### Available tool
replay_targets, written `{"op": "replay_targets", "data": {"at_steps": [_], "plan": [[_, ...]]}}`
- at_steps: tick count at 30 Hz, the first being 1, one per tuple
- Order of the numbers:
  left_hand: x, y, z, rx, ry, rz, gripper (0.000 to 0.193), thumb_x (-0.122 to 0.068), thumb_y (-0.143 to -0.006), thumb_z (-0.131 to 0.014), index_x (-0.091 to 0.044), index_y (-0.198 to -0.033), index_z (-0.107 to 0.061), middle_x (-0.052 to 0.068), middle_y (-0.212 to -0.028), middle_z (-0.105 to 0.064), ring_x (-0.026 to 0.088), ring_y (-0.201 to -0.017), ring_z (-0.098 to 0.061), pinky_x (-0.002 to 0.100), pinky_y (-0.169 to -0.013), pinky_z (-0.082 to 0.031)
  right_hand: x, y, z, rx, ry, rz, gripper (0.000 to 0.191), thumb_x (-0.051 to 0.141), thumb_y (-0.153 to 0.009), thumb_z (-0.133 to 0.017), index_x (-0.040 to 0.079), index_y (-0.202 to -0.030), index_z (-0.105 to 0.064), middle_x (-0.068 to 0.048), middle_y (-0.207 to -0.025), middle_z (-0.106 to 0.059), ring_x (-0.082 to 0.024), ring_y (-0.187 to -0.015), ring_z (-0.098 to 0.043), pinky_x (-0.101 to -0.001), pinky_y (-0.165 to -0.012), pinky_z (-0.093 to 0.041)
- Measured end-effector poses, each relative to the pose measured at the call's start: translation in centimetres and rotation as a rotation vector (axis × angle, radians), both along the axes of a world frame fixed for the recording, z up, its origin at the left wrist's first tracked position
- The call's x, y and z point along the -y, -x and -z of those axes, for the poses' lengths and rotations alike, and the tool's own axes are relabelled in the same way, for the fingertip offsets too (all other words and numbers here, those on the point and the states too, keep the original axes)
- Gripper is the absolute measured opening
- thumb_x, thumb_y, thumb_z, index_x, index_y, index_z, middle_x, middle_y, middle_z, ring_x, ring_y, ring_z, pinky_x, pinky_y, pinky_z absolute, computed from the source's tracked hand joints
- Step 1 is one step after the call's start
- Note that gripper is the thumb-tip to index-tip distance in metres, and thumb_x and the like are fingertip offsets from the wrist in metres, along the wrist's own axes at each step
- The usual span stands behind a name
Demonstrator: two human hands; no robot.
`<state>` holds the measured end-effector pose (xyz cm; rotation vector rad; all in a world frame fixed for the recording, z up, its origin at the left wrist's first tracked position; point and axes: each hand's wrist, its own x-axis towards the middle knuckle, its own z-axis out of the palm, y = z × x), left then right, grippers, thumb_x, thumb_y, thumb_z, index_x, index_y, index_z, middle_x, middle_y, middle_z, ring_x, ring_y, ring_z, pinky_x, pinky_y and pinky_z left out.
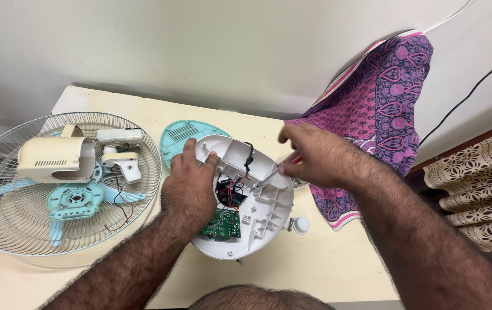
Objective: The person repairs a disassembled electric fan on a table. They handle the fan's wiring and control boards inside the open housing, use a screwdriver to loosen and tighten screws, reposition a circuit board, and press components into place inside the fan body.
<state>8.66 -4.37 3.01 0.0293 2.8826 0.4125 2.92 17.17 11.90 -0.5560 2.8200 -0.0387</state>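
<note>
Near the bench's (326, 270) front edge, at its middle, lies an opened white fan base (257, 221), its long axis running from the front edge back toward the wall. Your left hand (191, 186) lies on its left side, grip pressed on the rim beside a green circuit board (223, 224). Your right hand (315, 155), from the right edge, pinches a screwdriver (277, 171) slanting down-left into the base's middle. Farther left sits a wire fan guard (62, 183).
</note>
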Motion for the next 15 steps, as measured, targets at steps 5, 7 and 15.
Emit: {"op": "replay_targets", "data": {"at_steps": [5, 7, 15], "plan": [[0.2, 0.0, 0.1, 0.041, -0.003, -0.047, 0.073, -0.007, -0.087, -0.073, -0.022, -0.152, -0.042, 0.018, -0.158, -0.017, 0.033, -0.143, -0.033, 0.044, -0.107, -0.051, 0.6, -0.3, -0.3, 0.066, -0.047, 0.066, 0.026, 0.027, -0.081, -0.081, 0.011, -0.101, -0.075, -0.007, -0.097, -0.076, -0.019, -0.099, -0.075, -0.0364, -0.093, -0.061], [0.0, 0.0, 0.1, 0.056, 0.014, -0.049, 0.073, -0.008, -0.088, -0.072, -0.022, -0.152, -0.041, 0.018, -0.158, -0.016, 0.033, -0.143, -0.032, 0.043, -0.106, -0.052, 1.2, -0.4, -1.0, 0.034, -0.145, 0.070, 0.029, 0.034, -0.083, -0.081, 0.013, -0.102, -0.076, -0.008, -0.099, -0.075, -0.019, -0.100, -0.073, -0.0369, -0.094, -0.059], [-0.3, -0.1, -0.1, 0.027, 0.002, -0.028, 0.074, -0.008, -0.086, -0.076, -0.021, -0.151, -0.044, 0.019, -0.158, -0.016, 0.033, -0.143, -0.032, 0.042, -0.106, -0.051, 2.6, -0.1, -1.6, 0.100, -0.218, 0.201, 0.034, 0.042, -0.090, -0.073, 0.011, -0.101, -0.081, -0.011, -0.091, -0.079, -0.022, -0.090, -0.077, -0.0396, -0.093, -0.061]]}}
